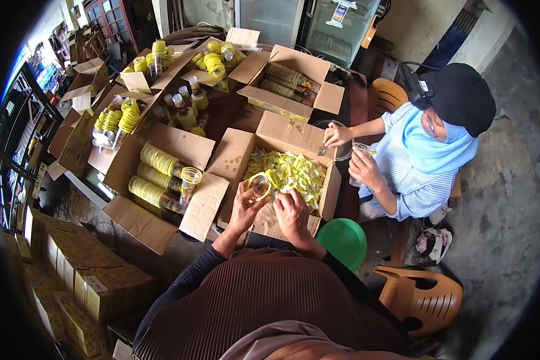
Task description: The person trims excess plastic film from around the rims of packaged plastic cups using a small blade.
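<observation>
In the head view, gripping a yellow-rimmed clear plastic cup [260, 185] with the left hand [245, 210], just above the near-left part of an open middle carton [294, 133]. Bending the fingers of the right hand [294, 211] together just beside this cup, but not showing clearly whether pinching its edge, pinching some small piece, or only touching; being unable to tell it from here.

Looking into the middle carton, seeing a loose heap of yellow-and-white pieces [297, 171], covering much of the inside; judging by this amount, probably having a good part of the work left. Looking to the left carton [141, 223], finding several rows of stacked yellow-rimmed cups [156, 161] lying on their sides, seemingly being the finished part, with one more stack [191, 176] leaning at the right side. Finding similar rows [291, 81] lying also in the far carton [306, 59], so apparently counting these as done too. Seemingly not yet finishing with the cup in the left hand. Noticing more yellow bundles [128, 117] farther left, but being unable to tell whether already handled.

At the right, noticing a co-worker [417, 180] near the middle carton; at the near right, a green plastic disc [343, 245].
</observation>
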`<state>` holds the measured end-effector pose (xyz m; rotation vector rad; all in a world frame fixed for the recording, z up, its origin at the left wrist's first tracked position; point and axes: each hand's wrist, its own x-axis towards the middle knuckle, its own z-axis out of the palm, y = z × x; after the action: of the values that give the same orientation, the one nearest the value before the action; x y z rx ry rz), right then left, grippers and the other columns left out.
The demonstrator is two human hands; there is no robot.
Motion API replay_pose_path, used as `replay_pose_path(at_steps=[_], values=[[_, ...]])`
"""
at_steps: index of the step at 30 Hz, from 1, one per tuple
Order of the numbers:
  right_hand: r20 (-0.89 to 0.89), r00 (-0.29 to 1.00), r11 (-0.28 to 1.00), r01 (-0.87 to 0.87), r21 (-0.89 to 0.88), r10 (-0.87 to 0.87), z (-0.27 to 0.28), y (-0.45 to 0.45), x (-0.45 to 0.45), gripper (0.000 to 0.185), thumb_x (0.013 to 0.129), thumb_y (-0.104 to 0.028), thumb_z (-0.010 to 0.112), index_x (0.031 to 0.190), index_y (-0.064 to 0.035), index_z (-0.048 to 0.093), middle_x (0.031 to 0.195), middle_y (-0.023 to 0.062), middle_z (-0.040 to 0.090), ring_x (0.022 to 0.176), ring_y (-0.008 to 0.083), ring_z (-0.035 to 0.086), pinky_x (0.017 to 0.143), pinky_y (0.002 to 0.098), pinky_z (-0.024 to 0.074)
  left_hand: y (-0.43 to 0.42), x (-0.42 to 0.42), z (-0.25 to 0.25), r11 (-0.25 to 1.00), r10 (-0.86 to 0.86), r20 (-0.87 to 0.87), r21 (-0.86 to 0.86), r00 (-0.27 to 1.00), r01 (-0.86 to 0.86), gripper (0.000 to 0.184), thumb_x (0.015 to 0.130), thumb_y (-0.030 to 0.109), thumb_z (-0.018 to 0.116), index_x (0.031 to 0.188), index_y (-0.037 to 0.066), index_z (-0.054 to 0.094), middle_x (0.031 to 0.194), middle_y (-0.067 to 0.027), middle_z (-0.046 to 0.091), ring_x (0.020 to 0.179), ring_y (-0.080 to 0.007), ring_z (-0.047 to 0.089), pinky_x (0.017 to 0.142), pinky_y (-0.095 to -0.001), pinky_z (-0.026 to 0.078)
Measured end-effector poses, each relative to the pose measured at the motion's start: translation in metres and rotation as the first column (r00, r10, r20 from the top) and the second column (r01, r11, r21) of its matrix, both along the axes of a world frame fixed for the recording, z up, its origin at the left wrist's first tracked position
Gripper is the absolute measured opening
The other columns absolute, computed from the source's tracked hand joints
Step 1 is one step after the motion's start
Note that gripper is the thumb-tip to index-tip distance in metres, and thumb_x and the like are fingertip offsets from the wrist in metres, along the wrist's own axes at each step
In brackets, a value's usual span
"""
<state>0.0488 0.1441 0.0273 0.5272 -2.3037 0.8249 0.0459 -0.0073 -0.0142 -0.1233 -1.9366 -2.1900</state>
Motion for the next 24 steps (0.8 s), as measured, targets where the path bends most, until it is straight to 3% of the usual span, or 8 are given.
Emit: replay_pose_path(at_steps=[7, 9, 12, 14, 17, 18, 22, 24], values=[[0.046, 0.999, 1.000, 0.020, -0.006, -0.019, -0.006, -0.002, -0.004, 0.018, 0.075, -0.002, 0.072, 0.092, -0.0059, 0.065, 0.080, 0.0086, 0.055, 0.075, 0.0262, 0.061, 0.063, 0.0370, 0.0507, -0.005, -0.002, -0.009, 0.991, 0.028, 0.006, -0.134, 1.000, -0.027, 0.019, 0.077, 0.008, 0.080, 0.080, 0.000, 0.063, 0.129, -0.0158, 0.051, 0.122, -0.0269, 0.047, 0.099, -0.0369, 0.044], [0.162, 0.983, 0.968, -0.050, -0.247, 0.092, -0.007, -0.001, -0.006, 0.019, 0.075, -0.001, 0.072, 0.092, -0.0058, 0.065, 0.077, 0.0081, 0.055, 0.072, 0.0266, 0.061, 0.061, 0.0372, 0.0504, -0.005, -0.002, -0.011, 0.993, 0.024, 0.017, -0.112, 1.000, -0.022, 0.019, 0.077, 0.009, 0.080, 0.081, 0.000, 0.064, 0.128, -0.0161, 0.051, 0.122, -0.0270, 0.047, 0.099, -0.0375, 0.044], [0.093, 0.992, 0.983, -0.068, -0.168, 0.084, -0.004, 0.003, -0.003, 0.018, 0.074, 0.000, 0.073, 0.089, -0.0059, 0.066, 0.075, 0.0073, 0.055, 0.069, 0.0259, 0.060, 0.059, 0.0370, 0.0500, -0.004, 0.000, -0.004, 0.997, 0.034, 0.003, -0.073, 0.999, -0.034, 0.020, 0.078, 0.011, 0.080, 0.083, 0.000, 0.064, 0.125, -0.0182, 0.053, 0.121, -0.0291, 0.047, 0.101, -0.0381, 0.043], [0.032, 0.998, 0.996, -0.058, -0.070, 0.061, -0.007, 0.005, 0.000, 0.018, 0.073, 0.000, 0.073, 0.088, -0.0062, 0.066, 0.076, 0.0070, 0.055, 0.069, 0.0250, 0.059, 0.060, 0.0366, 0.0500, -0.003, 0.001, 0.004, 0.936, 0.062, -0.061, -0.342, 0.996, -0.079, 0.020, 0.080, 0.013, 0.079, 0.083, 0.000, 0.064, 0.130, -0.0220, 0.048, 0.124, -0.0336, 0.046, 0.102, -0.0394, 0.042], [0.010, 0.998, 0.998, -0.054, -0.024, 0.055, -0.006, 0.008, 0.000, 0.019, 0.072, -0.001, 0.073, 0.089, -0.0066, 0.067, 0.076, 0.0067, 0.055, 0.071, 0.0249, 0.059, 0.062, 0.0365, 0.0500, 0.007, 0.003, 0.005, 0.955, 0.069, -0.088, -0.284, 0.994, -0.091, 0.021, 0.083, 0.015, 0.076, 0.084, -0.001, 0.063, 0.136, -0.0246, 0.040, 0.129, -0.0393, 0.042, 0.105, -0.0446, 0.039], [0.009, 0.999, 0.998, -0.050, -0.027, 0.051, -0.006, 0.009, 0.001, 0.019, 0.072, -0.001, 0.073, 0.089, -0.0066, 0.067, 0.076, 0.0067, 0.055, 0.071, 0.0249, 0.059, 0.062, 0.0365, 0.0500, 0.005, 0.004, 0.009, 0.899, 0.069, -0.161, -0.417, 0.985, -0.131, 0.021, 0.085, 0.015, 0.075, 0.084, -0.002, 0.063, 0.140, -0.0249, 0.034, 0.133, -0.0418, 0.037, 0.108, -0.0508, 0.035], [0.011, 0.999, 0.999, -0.032, -0.022, 0.032, -0.010, 0.011, 0.001, 0.021, 0.072, -0.001, 0.073, 0.091, -0.0073, 0.068, 0.077, 0.0064, 0.055, 0.072, 0.0247, 0.059, 0.063, 0.0361, 0.0501, 0.012, 0.006, 0.015, 0.922, 0.120, -0.194, -0.342, 0.974, -0.182, 0.020, 0.083, 0.017, 0.076, 0.086, 0.000, 0.066, 0.140, -0.0229, 0.037, 0.134, -0.0398, 0.036, 0.110, -0.0505, 0.032], [0.003, 1.000, 1.000, -0.022, -0.017, 0.022, -0.013, 0.013, 0.000, 0.022, 0.072, -0.001, 0.073, 0.092, -0.0076, 0.068, 0.077, 0.0063, 0.055, 0.072, 0.0246, 0.059, 0.063, 0.0360, 0.0501, 0.010, 0.010, 0.022, 0.602, 0.190, -0.321, -0.708, 0.928, -0.368, 0.017, 0.082, 0.019, 0.076, 0.088, 0.005, 0.071, 0.130, -0.0150, 0.048, 0.123, -0.0346, 0.044, 0.103, -0.0474, 0.036]])
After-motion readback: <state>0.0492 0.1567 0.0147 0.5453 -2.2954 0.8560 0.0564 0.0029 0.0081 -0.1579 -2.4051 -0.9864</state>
